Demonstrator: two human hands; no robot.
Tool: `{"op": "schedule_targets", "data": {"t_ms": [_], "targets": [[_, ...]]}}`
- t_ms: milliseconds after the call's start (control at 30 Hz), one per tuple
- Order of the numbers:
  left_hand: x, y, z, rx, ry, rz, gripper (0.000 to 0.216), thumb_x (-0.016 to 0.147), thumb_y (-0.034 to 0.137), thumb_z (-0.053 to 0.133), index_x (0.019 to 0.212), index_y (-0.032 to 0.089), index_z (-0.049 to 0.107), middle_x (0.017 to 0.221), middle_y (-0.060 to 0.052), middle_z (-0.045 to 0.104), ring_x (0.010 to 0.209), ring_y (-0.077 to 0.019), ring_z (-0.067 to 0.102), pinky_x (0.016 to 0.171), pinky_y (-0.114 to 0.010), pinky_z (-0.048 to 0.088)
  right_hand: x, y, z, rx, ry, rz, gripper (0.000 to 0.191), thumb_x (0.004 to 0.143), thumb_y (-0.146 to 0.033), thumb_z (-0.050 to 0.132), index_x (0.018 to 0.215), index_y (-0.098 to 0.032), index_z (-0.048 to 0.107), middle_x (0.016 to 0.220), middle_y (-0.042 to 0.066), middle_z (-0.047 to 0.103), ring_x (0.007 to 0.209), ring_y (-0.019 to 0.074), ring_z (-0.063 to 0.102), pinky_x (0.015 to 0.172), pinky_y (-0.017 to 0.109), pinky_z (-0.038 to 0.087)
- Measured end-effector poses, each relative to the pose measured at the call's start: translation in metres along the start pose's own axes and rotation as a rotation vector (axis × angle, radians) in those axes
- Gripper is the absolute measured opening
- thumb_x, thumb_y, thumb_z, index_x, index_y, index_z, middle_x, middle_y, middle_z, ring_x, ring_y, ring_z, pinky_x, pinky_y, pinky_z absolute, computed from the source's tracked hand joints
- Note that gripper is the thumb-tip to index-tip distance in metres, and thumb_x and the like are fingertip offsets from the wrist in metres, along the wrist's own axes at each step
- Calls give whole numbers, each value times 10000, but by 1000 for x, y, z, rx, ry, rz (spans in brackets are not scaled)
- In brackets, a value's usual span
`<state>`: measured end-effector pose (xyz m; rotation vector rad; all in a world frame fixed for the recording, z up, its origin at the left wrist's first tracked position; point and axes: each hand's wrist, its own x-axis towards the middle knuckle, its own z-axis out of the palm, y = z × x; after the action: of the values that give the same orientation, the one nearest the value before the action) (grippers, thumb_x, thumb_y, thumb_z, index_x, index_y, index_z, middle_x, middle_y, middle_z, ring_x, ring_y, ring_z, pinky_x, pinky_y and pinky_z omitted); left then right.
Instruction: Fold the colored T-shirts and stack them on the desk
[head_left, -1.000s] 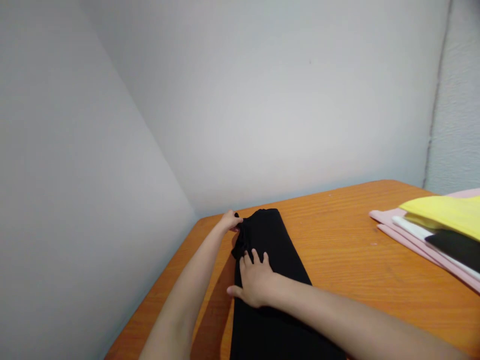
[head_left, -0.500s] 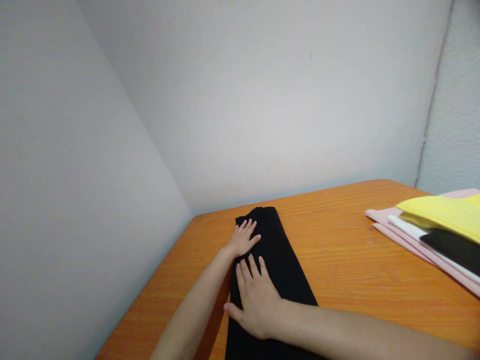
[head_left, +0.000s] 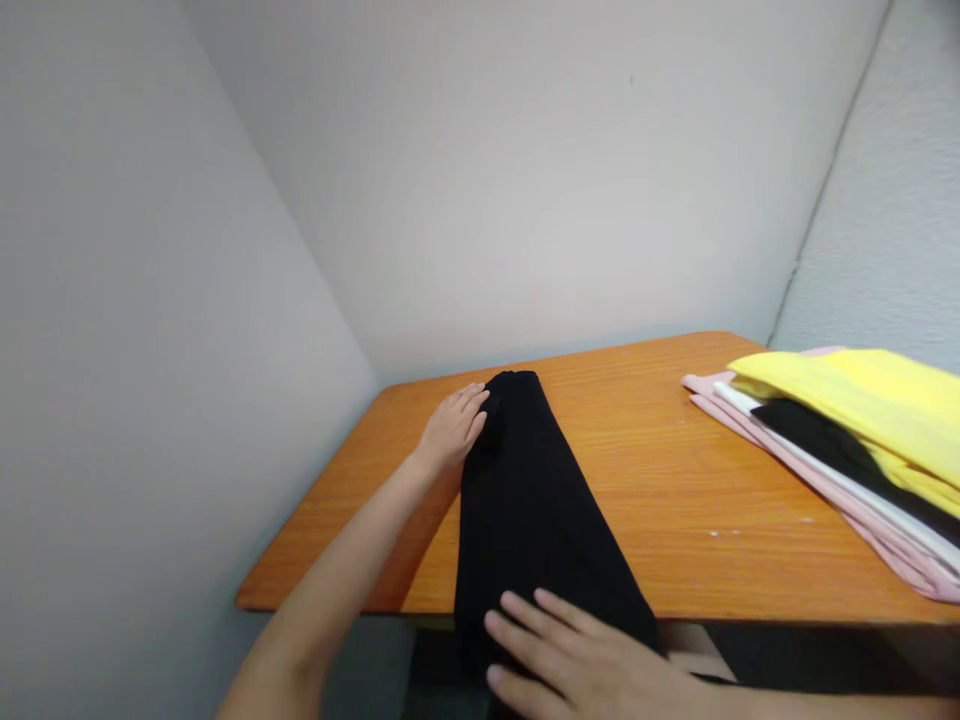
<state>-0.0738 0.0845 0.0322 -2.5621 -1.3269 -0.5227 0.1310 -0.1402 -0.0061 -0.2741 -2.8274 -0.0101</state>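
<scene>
- The left hand [head_left: 452, 428] lies flat with fingers [head_left: 474, 402] pressed together on the far end of the black cloth [head_left: 525, 500]; one small push could bunch that end up
- The right hand [head_left: 577, 660] has fingers spread on the near end, which hangs over the table [head_left: 660, 470] edge; the cloth could slide off
- The pile of clothes [head_left: 847, 450] sits well apart

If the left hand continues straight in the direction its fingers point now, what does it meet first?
The left hand lies flat, fingers pointing up and right, touching the far end of the black cloth. It would probably slide onto that cloth first, then reach the wall; depth is unclear.
</scene>
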Motion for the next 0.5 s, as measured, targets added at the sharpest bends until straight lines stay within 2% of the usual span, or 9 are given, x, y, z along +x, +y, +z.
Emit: {"op": "schedule_targets", "data": {"t_ms": [67,167,200,267,300,367,433,500], "targets": [[-36,3,-27,-10,7,96,450,1012,326,258,1391,153,428,1502,-85,388,1412,-172,297,1194,-371,219,-38,2,-30,-9,-54,115,632,966,-359,519,1520,-207,256,1520,107,287,1393,243,284,1110,389,375],[-101,16,-60,-34,-158,236,445,988,328,332,1401,192,426,1501,-67,393,1405,-179,317,1181,-366,250,-90,17,-51,-79,-82,300,1008,800,-550,690,1548,-166,133,1558,144,145,1416,295,202,1119,407,369],[-121,24,-68,-40,-233,300,484,961,334,388,1428,206,394,1519,-61,364,1416,-191,296,1183,-371,247,-103,23,-51,-108,-90,325,1062,764,-566,715,1549,-166,123,1564,141,125,1416,306,198,1118,413,372],[-156,41,-76,-45,-354,427,640,883,340,496,1481,213,306,1554,-59,287,1441,-219,236,1189,-384,235,-119,34,-40,-160,-99,327,992,789,-466,706,1549,-187,134,1569,108,137,1413,292,221,1124,407,371],[-169,49,-76,-37,-391,477,724,841,338,539,1498,204,265,1567,-64,249,1450,-235,208,1192,-392,230,-123,39,-32,-188,-94,323,902,822,-364,664,1547,-203,153,1569,87,156,1410,270,243,1125,395,372],[-188,61,-65,30,-385,521,787,805,271,572,1508,191,228,1576,-78,216,1455,-251,183,1192,-408,233,-126,46,-14,-253,-52,326,778,832,-160,538,1535,-224,211,1561,56,203,1394,227,294,1114,373,391],[-200,68,-46,142,-285,506,718,832,154,542,1492,201,262,1565,-88,250,1450,-253,199,1181,-422,261,-124,51,4,-318,10,332,755,789,-49,446,1508,-217,289,1541,53,270,1370,212,346,1091,370,422],[-206,71,-26,229,-141,485,595,870,69,483,1438,196,359,1526,-113,336,1433,-266,250,1150,-435,320,-121,55,16,-367,57,332,742,757,1,409,1467,-208,363,1508,55,348,1345,211,389,1077,370,439]]}}
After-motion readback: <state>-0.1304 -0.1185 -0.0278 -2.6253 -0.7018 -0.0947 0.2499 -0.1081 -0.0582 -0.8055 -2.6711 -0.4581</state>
